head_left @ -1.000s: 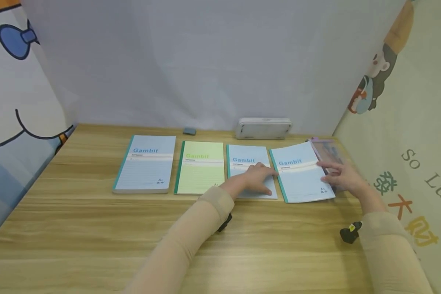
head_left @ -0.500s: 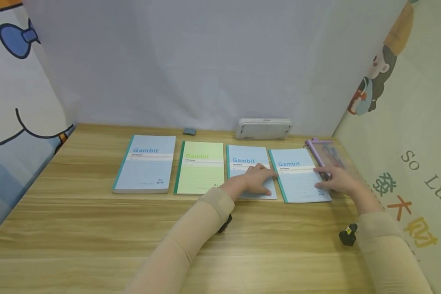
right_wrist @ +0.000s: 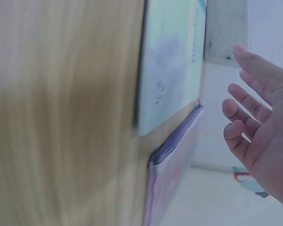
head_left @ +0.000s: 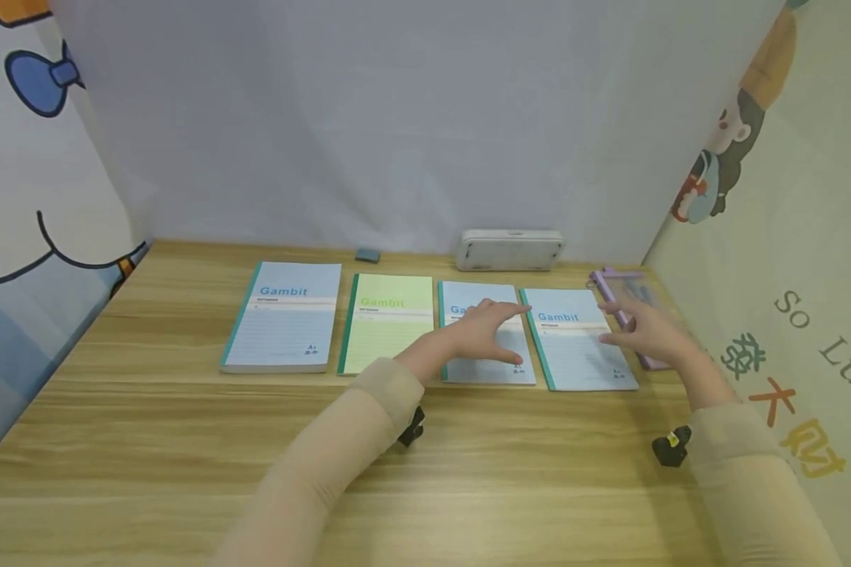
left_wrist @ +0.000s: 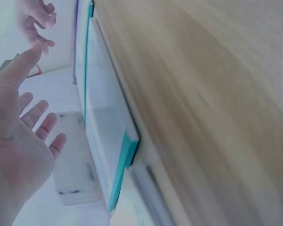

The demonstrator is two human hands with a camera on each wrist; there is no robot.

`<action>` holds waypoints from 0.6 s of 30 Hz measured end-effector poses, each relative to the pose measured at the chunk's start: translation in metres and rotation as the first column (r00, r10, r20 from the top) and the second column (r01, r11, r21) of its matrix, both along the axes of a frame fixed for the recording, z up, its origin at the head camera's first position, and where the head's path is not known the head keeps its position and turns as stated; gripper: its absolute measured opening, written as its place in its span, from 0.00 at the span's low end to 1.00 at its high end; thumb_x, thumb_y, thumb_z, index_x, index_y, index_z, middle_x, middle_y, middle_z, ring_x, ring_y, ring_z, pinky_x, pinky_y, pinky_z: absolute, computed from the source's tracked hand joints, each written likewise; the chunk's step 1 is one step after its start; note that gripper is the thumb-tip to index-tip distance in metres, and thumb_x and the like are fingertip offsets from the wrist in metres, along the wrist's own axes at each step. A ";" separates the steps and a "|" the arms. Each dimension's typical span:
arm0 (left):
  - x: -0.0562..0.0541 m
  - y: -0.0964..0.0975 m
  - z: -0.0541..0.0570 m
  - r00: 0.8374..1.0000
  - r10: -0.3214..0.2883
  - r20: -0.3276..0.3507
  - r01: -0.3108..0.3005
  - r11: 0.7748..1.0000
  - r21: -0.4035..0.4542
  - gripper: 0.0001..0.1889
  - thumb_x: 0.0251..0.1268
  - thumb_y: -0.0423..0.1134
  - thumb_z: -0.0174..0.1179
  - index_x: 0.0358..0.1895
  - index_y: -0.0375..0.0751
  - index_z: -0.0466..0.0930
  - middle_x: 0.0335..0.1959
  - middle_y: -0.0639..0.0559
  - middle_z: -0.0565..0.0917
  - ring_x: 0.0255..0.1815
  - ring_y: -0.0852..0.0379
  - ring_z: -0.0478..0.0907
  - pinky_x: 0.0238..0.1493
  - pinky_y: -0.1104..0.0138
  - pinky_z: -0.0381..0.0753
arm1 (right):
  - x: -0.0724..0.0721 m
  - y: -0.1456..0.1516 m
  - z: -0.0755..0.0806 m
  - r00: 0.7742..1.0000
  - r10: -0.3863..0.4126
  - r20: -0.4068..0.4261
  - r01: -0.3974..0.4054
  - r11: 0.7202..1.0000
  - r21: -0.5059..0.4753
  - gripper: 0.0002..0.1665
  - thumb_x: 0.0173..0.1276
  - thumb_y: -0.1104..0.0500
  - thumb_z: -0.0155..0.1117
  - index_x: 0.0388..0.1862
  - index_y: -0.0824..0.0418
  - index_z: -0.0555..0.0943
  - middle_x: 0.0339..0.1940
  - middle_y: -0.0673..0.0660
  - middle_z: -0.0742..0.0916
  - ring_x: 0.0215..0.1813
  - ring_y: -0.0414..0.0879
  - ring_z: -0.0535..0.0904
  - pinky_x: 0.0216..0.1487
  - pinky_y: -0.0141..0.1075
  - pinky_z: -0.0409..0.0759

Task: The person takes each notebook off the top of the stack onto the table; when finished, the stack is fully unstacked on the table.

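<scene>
Over the third notebook in the row, a blue one (head_left: 489, 346), hovers my left hand (head_left: 478, 331), thumb and fingers spread and holding nothing. The left wrist view shows daylight between that palm (left_wrist: 19, 155) and the notebook below. My right hand (head_left: 648, 335) hangs above the right edge of the rightmost blue notebook (head_left: 574, 354), its fingers loosely bent with nothing between them. Further left lie a green notebook (head_left: 390, 331) and a thicker blue notebook (head_left: 284, 323). All of them carry the word Gambit and have teal or green spines on the left.
A purple-edged clear pencil pouch (head_left: 638, 287) lies right of the row, partly behind my right hand. At the back stand a white case (head_left: 510, 250) and a small grey-blue eraser (head_left: 367, 255). A patterned cloth (head_left: 787, 315) borders the wooden table (head_left: 525, 480) on the right.
The rightmost notebook, tilted and held at its right edge a second ago, now lies flat and straight beside its neighbour. Both hands have lifted off the notebooks; the pouch shows more.
</scene>
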State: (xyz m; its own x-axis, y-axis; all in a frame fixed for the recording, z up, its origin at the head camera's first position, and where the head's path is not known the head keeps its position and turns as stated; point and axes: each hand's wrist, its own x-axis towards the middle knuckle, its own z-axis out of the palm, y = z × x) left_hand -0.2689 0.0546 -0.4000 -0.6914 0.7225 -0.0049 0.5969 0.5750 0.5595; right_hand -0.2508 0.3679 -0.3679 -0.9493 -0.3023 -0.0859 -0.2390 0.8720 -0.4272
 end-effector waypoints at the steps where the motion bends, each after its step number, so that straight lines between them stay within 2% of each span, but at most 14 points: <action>1: 0.001 -0.003 0.003 1.000 0.005 -0.006 -0.005 1.000 0.003 0.45 0.55 0.55 0.66 0.74 0.54 0.52 0.73 0.59 0.58 0.69 0.52 0.56 0.69 0.48 0.53 | 0.000 -0.003 0.003 1.000 0.008 -0.010 -0.008 1.000 0.004 0.39 0.62 0.49 0.66 0.67 0.66 0.67 0.54 0.69 0.79 0.32 0.49 0.75 0.28 0.37 0.74; 2: 0.001 -0.007 0.006 1.000 0.011 -0.011 -0.011 1.000 0.003 0.45 0.55 0.55 0.66 0.74 0.54 0.52 0.73 0.58 0.59 0.69 0.52 0.56 0.69 0.48 0.53 | 0.000 -0.005 0.005 1.000 0.015 -0.024 -0.015 1.000 0.014 0.39 0.63 0.48 0.66 0.67 0.65 0.67 0.54 0.68 0.79 0.33 0.49 0.76 0.29 0.38 0.75; 4: 0.003 -0.014 0.011 0.999 0.023 -0.030 -0.023 1.000 -0.008 0.44 0.56 0.56 0.65 0.74 0.54 0.53 0.73 0.58 0.60 0.70 0.52 0.56 0.68 0.49 0.55 | 0.000 -0.010 0.010 0.999 0.032 -0.035 -0.032 0.999 0.006 0.39 0.64 0.47 0.65 0.67 0.65 0.66 0.61 0.68 0.75 0.39 0.53 0.78 0.33 0.40 0.76; 8: 0.007 -0.028 0.024 0.996 0.045 -0.071 -0.048 0.998 -0.036 0.43 0.57 0.57 0.64 0.74 0.53 0.54 0.72 0.57 0.62 0.70 0.49 0.56 0.67 0.49 0.57 | 0.001 -0.022 0.021 0.997 0.057 -0.054 -0.059 0.998 -0.019 0.39 0.65 0.48 0.64 0.68 0.65 0.65 0.62 0.69 0.74 0.49 0.61 0.77 0.43 0.50 0.78; 12: 0.013 -0.041 0.037 0.992 0.068 -0.103 -0.074 0.996 -0.056 0.42 0.58 0.58 0.62 0.74 0.52 0.53 0.72 0.55 0.63 0.71 0.47 0.56 0.68 0.46 0.54 | 0.002 -0.038 0.033 0.995 0.076 -0.065 -0.079 0.996 -0.049 0.38 0.66 0.49 0.63 0.69 0.66 0.64 0.62 0.70 0.73 0.55 0.62 0.75 0.53 0.59 0.73; 18: 0.023 -0.063 0.053 0.990 0.104 -0.098 -0.107 0.994 -0.019 0.41 0.60 0.58 0.60 0.74 0.51 0.54 0.69 0.54 0.67 0.70 0.47 0.55 0.67 0.47 0.54 | 0.005 -0.070 0.049 0.995 0.085 -0.059 -0.091 0.991 -0.098 0.39 0.68 0.50 0.61 0.71 0.66 0.61 0.66 0.68 0.70 0.63 0.63 0.67 0.59 0.60 0.68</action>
